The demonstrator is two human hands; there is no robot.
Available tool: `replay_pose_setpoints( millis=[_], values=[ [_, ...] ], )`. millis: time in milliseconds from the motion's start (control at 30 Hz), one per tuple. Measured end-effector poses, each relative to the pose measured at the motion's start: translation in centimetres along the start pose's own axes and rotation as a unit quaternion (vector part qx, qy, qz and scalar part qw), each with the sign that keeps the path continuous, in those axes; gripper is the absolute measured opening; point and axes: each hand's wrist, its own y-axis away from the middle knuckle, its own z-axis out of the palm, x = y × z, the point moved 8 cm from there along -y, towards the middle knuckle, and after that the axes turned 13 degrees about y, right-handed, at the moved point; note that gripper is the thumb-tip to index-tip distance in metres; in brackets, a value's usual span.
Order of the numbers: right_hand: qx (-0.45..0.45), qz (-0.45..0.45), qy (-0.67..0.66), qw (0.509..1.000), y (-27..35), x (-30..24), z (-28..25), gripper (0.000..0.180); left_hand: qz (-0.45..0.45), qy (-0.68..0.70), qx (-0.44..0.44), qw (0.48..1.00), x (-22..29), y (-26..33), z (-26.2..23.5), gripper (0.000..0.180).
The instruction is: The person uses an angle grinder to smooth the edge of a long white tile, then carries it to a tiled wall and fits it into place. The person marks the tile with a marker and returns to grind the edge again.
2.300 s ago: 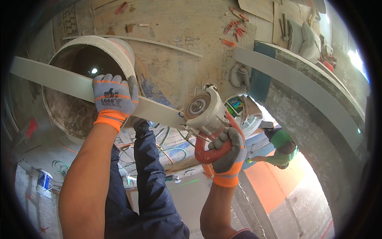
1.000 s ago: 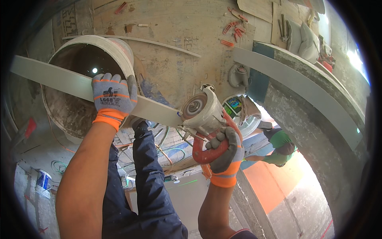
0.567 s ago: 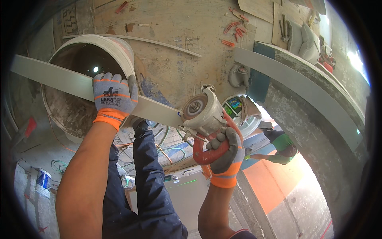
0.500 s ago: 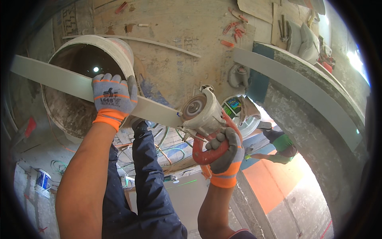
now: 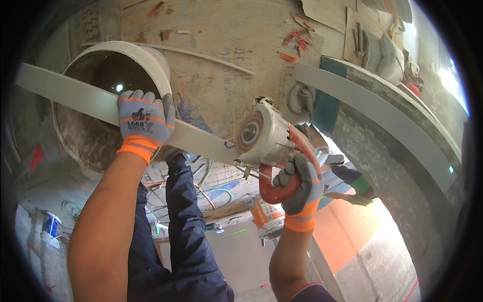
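My left hand [image 5: 145,117], in a grey and orange glove, grips a long pale grey tile strip [image 5: 198,142] from above. The strip slants across the mouth of a large, dirty bucket [image 5: 83,143], and its right end sticks out past the rim. A small blue mark shows near that end. My right hand [image 5: 303,183], gloved alike, is closed around the red handle of a handheld tile saw [image 5: 271,135]. The saw's round disc [image 5: 249,132] faces up beside the strip's end; whether it touches the strip I cannot tell.
Red plastic pieces [image 5: 299,41] and a thin strip [image 5: 211,62] lie on the floor ahead. Another long grey strip [image 5: 377,98] rests along a ledge at right. Hoses [image 5: 220,194] and an orange-white bucket [image 5: 266,214] are near my legs. Another person [image 5: 354,183] is partly visible at right.
The saw and my right hand have shifted right, away from the tile strip's end. My left hand and the strip have stayed almost in place. The orange-white bucket has come into view.
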Motion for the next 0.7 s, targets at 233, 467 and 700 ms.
replay_pose_setpoints(
  millis=[233, 467, 700],
  values=[
    [-0.068, -0.13, 0.219, 0.965, -1.8, -3.0, 1.6, 0.029, -0.012, 0.001, -0.016, 1.0, 0.1, -0.1, 0.0, 0.033],
    [-0.042, -0.465, 0.407, 0.785, -0.5, -7.6, 4.5, 0.022, -0.001, -0.016, 0.001, 1.0, 0.2, -0.1, -0.1, 0.032],
    [-0.095, -0.297, 0.375, 0.873, -1.7, -4.8, 3.4, 0.027, -0.003, -0.012, 0.003, 1.0, 0.2, -0.3, -0.1, 0.032]
  ],
)
